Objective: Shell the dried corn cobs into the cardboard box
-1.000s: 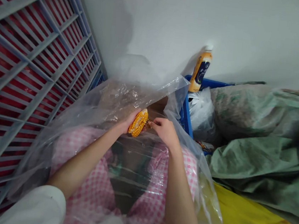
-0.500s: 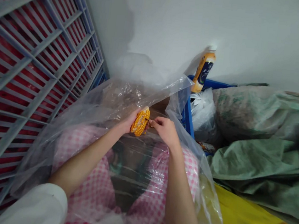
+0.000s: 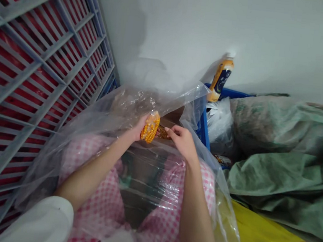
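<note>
A yellow corn cob (image 3: 150, 128), with some of its kernels gone in a pale patch, is held upright in my left hand (image 3: 140, 128), whose fingers wrap round it from behind. My right hand (image 3: 181, 138) is a short way to the right of the cob, thumb and forefinger pinched together. Whatever is in that pinch is too small and blurred to name. Between the hands, lower down, a brown grainy patch (image 3: 164, 132) shows. Both hands are over a large clear plastic bag (image 3: 145, 169) spread across my knees.
Slatted plastic crates (image 3: 40, 62) with red contents rise on the left. At the right, a blue crate (image 3: 205, 129) holds a white plastic bag (image 3: 221, 119), and a yellow bottle (image 3: 221, 79) stands by the wall. Green sacks (image 3: 283, 172) and yellow cloth (image 3: 265, 232) lie farther right.
My right hand has drawn slightly right, away from the cob; a thin dark thing that reached from its fingertips to the cob no longer shows. The cob has moved slightly up and left.
</note>
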Tool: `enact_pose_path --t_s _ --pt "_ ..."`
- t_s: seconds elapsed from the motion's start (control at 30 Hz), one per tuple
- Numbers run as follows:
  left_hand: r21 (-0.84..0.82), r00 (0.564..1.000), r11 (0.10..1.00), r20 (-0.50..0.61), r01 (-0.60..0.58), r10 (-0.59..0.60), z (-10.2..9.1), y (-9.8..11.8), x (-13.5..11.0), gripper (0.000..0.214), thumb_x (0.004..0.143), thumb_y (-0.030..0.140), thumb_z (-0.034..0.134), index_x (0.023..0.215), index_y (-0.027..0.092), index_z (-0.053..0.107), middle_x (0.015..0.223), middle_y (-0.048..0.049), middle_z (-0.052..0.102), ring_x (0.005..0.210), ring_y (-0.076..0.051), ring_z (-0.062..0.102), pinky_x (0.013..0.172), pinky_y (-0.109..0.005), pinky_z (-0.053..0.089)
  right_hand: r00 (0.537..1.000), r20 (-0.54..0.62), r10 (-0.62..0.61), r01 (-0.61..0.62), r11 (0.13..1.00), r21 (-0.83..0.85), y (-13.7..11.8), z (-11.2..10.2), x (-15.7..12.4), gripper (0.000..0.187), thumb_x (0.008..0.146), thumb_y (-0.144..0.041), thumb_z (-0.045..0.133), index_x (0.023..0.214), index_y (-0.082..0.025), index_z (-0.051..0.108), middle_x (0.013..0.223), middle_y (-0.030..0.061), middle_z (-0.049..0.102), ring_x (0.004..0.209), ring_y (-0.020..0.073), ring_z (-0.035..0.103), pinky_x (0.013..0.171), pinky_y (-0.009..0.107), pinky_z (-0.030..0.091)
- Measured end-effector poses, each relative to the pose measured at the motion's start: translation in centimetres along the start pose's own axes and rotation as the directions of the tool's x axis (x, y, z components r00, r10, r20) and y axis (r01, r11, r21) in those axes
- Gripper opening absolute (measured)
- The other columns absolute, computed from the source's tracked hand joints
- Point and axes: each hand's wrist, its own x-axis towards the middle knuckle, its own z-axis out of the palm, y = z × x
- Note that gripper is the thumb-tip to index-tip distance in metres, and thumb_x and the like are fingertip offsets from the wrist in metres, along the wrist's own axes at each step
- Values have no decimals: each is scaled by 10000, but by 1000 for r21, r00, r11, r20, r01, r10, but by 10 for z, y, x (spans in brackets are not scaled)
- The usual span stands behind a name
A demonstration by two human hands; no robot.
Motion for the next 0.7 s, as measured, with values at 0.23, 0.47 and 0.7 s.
enact_pose_path --t_s 0.23,0.47,0.7 --pt "151 998 988 -60 -17 26 6 -3 -1 504 866 477 229 848 127 591 507 -52 586 407 -180 560 389 -278 450 994 94 -50 59 993 -105 -2 4 -1 322 775 -394 492 538 -177 466 516 -43 380 526 92 321 503 233 212" --pt "90 992 993 -93 -80 88 7 -3 -4 419 876 402 281 737 127 564 511 -56 581 407 -158 543 410 -267 460 993 99 -64 67 997 -28 4 16 3 346 790 -396 465 530 -178 399 509 -52 334 523 86 295 503 228 206" --pt "124 928 963 -264 -238 264 6 -6 -1 404 886 410 301 728 148 566 490 -9 553 425 -127 531 445 -215 425 996 85 -5 4 1000 12 3 27 3 370 786 -404 471 518 -179 354 501 -58 304 514 80 276 499 228 194"
